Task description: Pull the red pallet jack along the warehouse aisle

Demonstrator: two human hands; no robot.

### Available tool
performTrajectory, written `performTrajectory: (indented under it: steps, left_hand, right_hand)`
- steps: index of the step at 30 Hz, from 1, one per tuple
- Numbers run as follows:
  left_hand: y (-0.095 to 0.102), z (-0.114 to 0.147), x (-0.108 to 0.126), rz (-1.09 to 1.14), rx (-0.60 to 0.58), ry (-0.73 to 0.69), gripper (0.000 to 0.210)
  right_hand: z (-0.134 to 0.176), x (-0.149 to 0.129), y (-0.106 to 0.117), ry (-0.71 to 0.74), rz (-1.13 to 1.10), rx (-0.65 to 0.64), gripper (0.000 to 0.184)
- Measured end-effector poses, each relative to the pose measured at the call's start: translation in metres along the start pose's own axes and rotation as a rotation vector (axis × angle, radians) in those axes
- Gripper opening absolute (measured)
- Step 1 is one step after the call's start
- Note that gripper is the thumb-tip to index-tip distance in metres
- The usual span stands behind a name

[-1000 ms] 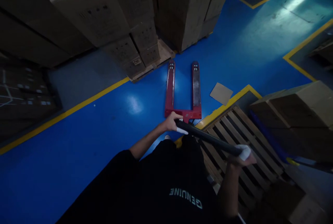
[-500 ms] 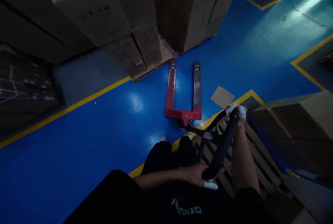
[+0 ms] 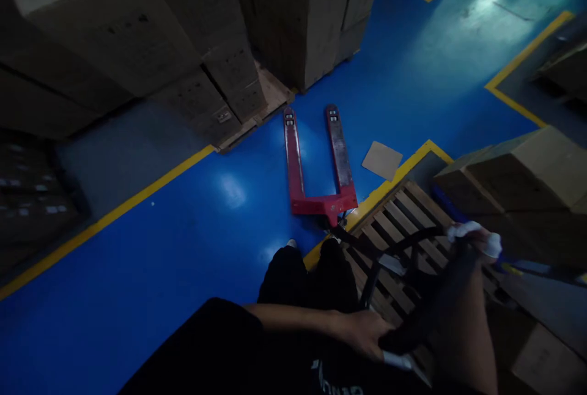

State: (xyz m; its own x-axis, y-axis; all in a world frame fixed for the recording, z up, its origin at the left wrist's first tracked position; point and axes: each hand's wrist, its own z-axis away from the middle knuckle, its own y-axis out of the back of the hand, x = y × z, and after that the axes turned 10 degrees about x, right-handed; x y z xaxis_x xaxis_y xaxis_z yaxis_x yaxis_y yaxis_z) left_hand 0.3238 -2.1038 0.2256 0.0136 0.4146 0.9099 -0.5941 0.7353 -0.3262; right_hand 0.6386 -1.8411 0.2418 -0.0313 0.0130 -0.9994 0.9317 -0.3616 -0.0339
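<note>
A red pallet jack (image 3: 321,202) stands on the blue floor with its two forks pointing away from me. Its black handle (image 3: 440,297) leans toward my right side, over a slatted wooden pallet (image 3: 398,217). My left hand (image 3: 367,331) is closed round the near end of the handle, close to my body. Around the far end is my right hand (image 3: 477,239), also closed, with white coverings on its fingers. Between the forks only bare floor shows.
Stacked cartons (image 3: 220,89) on a pallet stand just beyond the left fork tip. More cartons (image 3: 527,181) are at the right. A flat cardboard piece (image 3: 382,161) lies right of the forks. Yellow lines (image 3: 151,187) border the blue aisle.
Both hands have swung the handle farther right and closer to me. The pallet jack has turned slightly, its fork tips now angled more to the left. My view has shifted too.
</note>
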Motion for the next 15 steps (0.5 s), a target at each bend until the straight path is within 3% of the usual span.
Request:
performTrajectory:
  steps: [3, 6, 11, 15]
  left_hand:
    - [-0.002, 0.008, -0.003, -0.085, -0.035, 0.012, 0.064]
    - [-0.013, 0.008, -0.001, -0.143, -0.069, 0.070, 0.060]
    - [-0.034, 0.006, -0.003, -0.188, -0.167, 0.174, 0.059]
    - [-0.011, 0.015, -0.001, -0.203, -0.108, 0.185, 0.069]
  right_hand:
    - [0.033, -0.003, 0.037, 0.003, 0.101, 0.192, 0.080]
    - [0.065, -0.013, 0.061, -0.018, 0.142, 0.308, 0.076]
    - [0.106, -0.031, 0.079, -0.035, 0.167, 0.439, 0.071]
    - [0.131, -0.040, 0.081, -0.105, 0.184, 0.462, 0.078]
